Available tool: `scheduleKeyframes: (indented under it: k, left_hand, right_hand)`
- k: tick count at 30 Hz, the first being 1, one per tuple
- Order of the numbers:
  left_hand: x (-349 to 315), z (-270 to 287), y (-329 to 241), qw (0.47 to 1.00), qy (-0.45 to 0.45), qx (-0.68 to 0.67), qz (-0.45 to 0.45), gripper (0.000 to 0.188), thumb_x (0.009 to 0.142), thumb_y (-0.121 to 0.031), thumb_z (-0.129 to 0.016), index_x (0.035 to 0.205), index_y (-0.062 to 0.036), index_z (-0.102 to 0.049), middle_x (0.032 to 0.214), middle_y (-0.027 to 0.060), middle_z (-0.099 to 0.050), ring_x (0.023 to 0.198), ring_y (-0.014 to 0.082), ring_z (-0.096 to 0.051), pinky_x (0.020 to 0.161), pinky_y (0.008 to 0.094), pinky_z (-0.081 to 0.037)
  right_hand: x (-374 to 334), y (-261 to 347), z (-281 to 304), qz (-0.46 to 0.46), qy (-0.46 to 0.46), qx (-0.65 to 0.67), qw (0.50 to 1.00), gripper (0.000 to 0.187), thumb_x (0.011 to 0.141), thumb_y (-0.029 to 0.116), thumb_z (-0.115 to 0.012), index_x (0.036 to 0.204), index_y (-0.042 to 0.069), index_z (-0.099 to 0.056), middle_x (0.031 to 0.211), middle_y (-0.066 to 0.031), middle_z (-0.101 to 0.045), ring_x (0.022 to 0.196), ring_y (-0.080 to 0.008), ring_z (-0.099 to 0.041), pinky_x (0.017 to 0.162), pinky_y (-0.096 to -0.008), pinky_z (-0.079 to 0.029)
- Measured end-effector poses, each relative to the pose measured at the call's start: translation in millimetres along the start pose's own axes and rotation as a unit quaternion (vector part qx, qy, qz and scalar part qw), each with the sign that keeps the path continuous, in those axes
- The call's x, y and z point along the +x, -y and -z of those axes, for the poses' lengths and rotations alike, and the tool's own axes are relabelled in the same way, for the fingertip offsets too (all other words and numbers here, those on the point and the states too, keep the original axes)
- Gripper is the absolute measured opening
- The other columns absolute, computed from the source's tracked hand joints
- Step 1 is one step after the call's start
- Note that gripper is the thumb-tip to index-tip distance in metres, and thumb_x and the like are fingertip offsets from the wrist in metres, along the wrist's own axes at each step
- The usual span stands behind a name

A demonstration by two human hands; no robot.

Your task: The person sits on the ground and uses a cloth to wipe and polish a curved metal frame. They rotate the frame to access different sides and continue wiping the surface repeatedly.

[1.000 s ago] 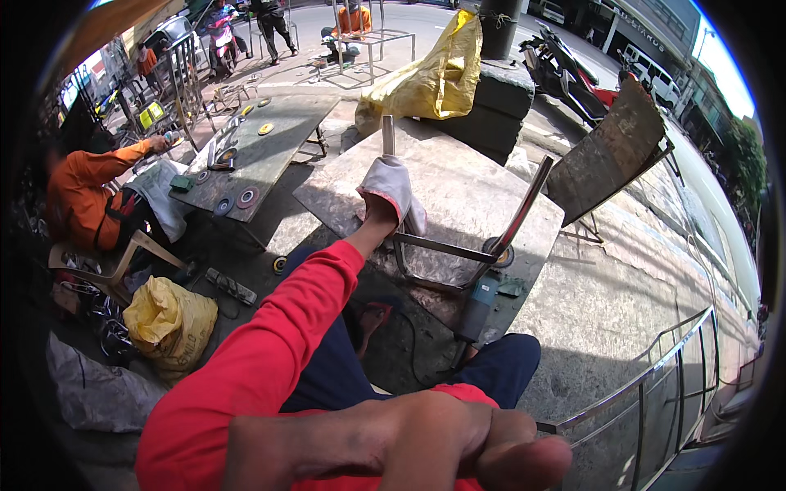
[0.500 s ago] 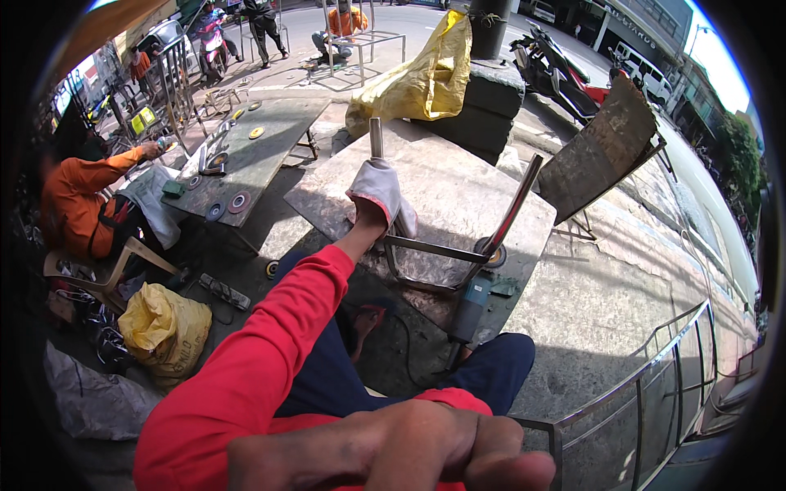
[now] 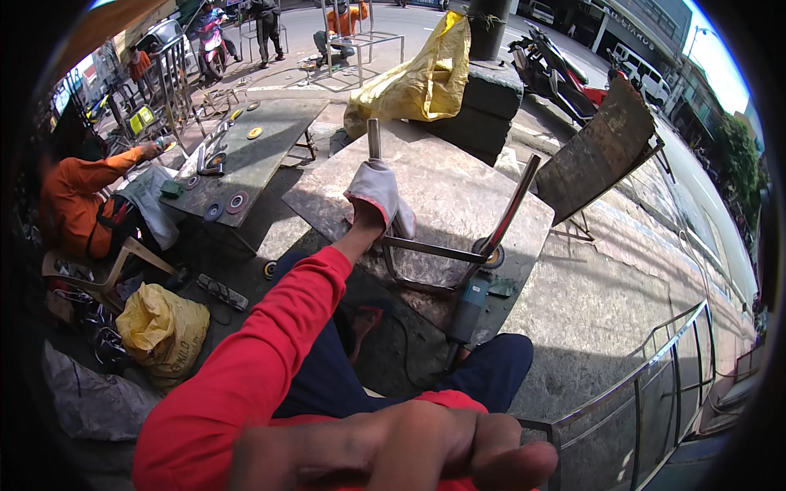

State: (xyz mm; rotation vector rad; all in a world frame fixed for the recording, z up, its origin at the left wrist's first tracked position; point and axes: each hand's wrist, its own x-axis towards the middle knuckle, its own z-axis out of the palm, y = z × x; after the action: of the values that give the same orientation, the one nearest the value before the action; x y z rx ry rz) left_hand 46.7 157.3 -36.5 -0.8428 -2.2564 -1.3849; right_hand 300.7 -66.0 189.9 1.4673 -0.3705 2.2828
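Observation:
My left hand (image 3: 377,196), in a pale grey cloth glove with red trim, is closed round one side of a shiny metal tube frame (image 3: 438,249). The frame rests on a worn, scuffed work table (image 3: 458,176); one tube end sticks up past the glove and another leg slants up on the right. Beside the frame's right corner lies a teal angle grinder (image 3: 470,309), its round disc near the slanting leg. My right hand (image 3: 401,446), bare, is very close at the bottom edge; its fingers are partly cut off, and whether it holds anything is hidden.
On the left a person in orange (image 3: 82,192) sits by a second table (image 3: 270,135) strewn with grinding discs. A yellow sack (image 3: 164,331) stands on the floor. Another yellow sack (image 3: 417,86) drapes behind my table. Metal railing (image 3: 630,380) is at right; motorcycle (image 3: 557,78) behind.
The view has shifted very slightly. My gloved left hand keeps its grip on the frame, and the bare right hand is nearly unmoved. A crouching person in the background has raised an arm.

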Motion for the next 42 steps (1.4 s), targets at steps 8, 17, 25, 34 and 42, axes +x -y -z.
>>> scheduleKeyframes:
  k: [8,17,25,34,42]
  left_hand:
    - [1.6,12.8,-16.6,0.990,0.053,-0.057,0.117,0.019,0.089,-0.020,-0.051,0.083,-0.0035,-0.058,0.067,0.0161,-0.061,0.067,0.0363,-0.064,0.057,0.0452,-0.049]
    - [-1.1,7.2,-6.2,1.000,0.017,-0.007,0.011,0.012,0.086,-0.014,-0.052,0.086,-0.0032,-0.058,0.068,0.0147,-0.059,0.065,0.0344,-0.063,0.055,0.0433,-0.049]
    - [-2.1,3.8,0.2,0.995,0.015,0.079,-0.057,0.013,0.081,-0.009,-0.056,0.090,-0.0001,-0.057,0.071,0.0124,-0.059,0.063,0.0298,-0.063,0.054,0.0398,-0.050]
    - [-2.6,6.9,0.2,0.996,0.066,-0.034,0.051,0.014,0.086,-0.015,-0.057,0.090,-0.0013,-0.057,0.070,0.0129,-0.058,0.063,0.0313,-0.062,0.054,0.0404,-0.049]
    - [-18.9,28.4,6.5,0.993,0.010,-0.058,-0.101,0.016,0.086,-0.018,-0.060,0.089,-0.0021,-0.056,0.069,0.0128,-0.058,0.062,0.0314,-0.061,0.053,0.0405,-0.048]
  right_hand:
    - [-1.0,0.0,1.7,-0.002,0.000,-0.004,1.000,0.082,0.094,0.067,-0.027,0.092,-0.006,-0.065,0.108,-0.0236,-0.051,0.089,-0.0278,-0.052,0.083,-0.0372,-0.041]
    - [-1.6,0.1,2.9,-0.007,0.005,-0.002,1.000,0.080,0.094,0.065,-0.028,0.093,-0.006,-0.064,0.106,-0.0220,-0.051,0.092,-0.0284,-0.051,0.086,-0.0384,-0.039]
    - [-0.7,0.7,3.8,-0.010,0.007,-0.004,1.000,0.078,0.094,0.064,-0.029,0.094,-0.006,-0.063,0.105,-0.0205,-0.052,0.095,-0.0290,-0.051,0.088,-0.0395,-0.038]
    - [-4.3,26.9,10.9,-0.118,-0.085,-0.164,0.976,0.067,0.096,0.057,-0.034,0.096,-0.004,-0.061,0.101,-0.0163,-0.053,0.100,-0.0292,-0.050,0.093,-0.0413,-0.036]
    - [-61.5,121.2,160.3,-0.234,-0.200,-0.933,0.186,0.025,0.088,0.021,-0.065,0.090,-0.003,-0.064,0.094,-0.0199,-0.061,0.095,-0.0367,-0.057,0.081,-0.0435,-0.045]
